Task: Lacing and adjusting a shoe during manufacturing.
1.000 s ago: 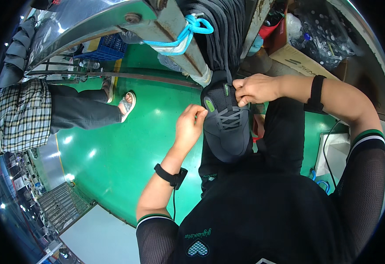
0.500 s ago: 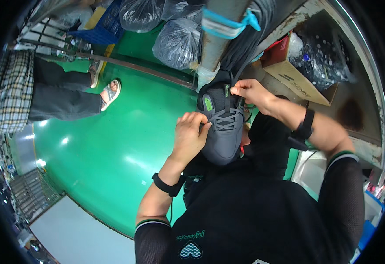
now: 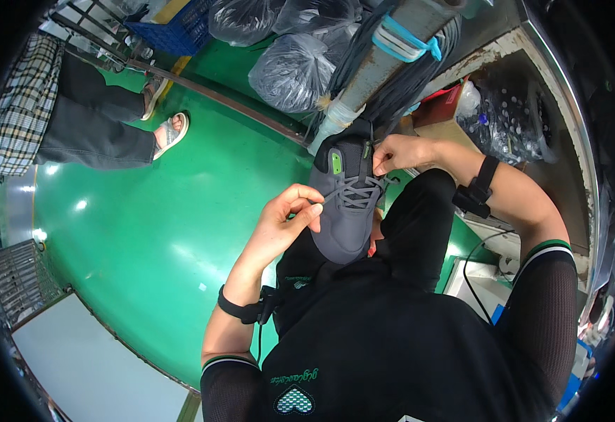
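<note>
A grey sneaker (image 3: 343,232) with a green patch on its side sits in front of my lap, toe toward me. Its grey shoelace (image 3: 357,191) criss-crosses over the tongue. My left hand (image 3: 288,216) is closed in a pinch on the lace's left end, held out just left of the shoe. On the other side, my right hand (image 3: 400,153) pinches beside the top eyelets near the tongue, where the lace's right part comes out. Its fingertips partly hide what they grip, but lace shows right below them.
A metal post (image 3: 385,67) with a blue tie and hanging dark laces (image 3: 438,56) rises beyond the shoe. At right stands an open cardboard box (image 3: 438,133) holding plastic bags. Clear bags (image 3: 290,74) lie behind a rail. Another person's sandalled foot (image 3: 172,135) is at left.
My left hand has pulled away leftward and slightly toward me, drawing the lace out from the shoe. My right hand has moved from the tongue's tab down to the lace by the eyelets.
</note>
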Motion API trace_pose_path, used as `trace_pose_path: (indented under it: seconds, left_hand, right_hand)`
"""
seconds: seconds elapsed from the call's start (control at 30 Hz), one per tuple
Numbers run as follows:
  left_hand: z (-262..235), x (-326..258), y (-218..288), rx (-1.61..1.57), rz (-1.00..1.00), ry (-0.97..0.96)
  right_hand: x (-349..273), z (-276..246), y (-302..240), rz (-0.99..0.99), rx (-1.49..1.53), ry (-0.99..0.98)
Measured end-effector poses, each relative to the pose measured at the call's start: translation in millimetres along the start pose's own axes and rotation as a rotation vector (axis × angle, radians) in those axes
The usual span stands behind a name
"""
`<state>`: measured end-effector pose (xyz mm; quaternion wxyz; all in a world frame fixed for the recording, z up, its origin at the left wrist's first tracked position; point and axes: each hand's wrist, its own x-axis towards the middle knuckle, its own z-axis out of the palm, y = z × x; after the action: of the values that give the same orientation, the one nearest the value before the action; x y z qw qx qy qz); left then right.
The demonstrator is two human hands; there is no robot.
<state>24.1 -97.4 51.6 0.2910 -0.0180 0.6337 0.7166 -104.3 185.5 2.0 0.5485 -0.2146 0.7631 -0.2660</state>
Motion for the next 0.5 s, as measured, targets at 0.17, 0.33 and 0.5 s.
trace_pose_path:
  seconds: [0.17, 0.33, 0.5]
  left_hand:
    - [-11, -4, 8, -0.192, -0.033, -0.062]
    - [-25, -14, 30, -0.286, 0.005, -0.098]
    - [-51, -44, 49, -0.357, 0.129, -0.176]
  right_hand:
    - [7, -9, -18, -0.045, -0.245, -0.127]
    - [1, 2, -52, 0.102, -0.575, -0.002]
    - [-8, 37, -19, 0.036, 0.574, 0.592]
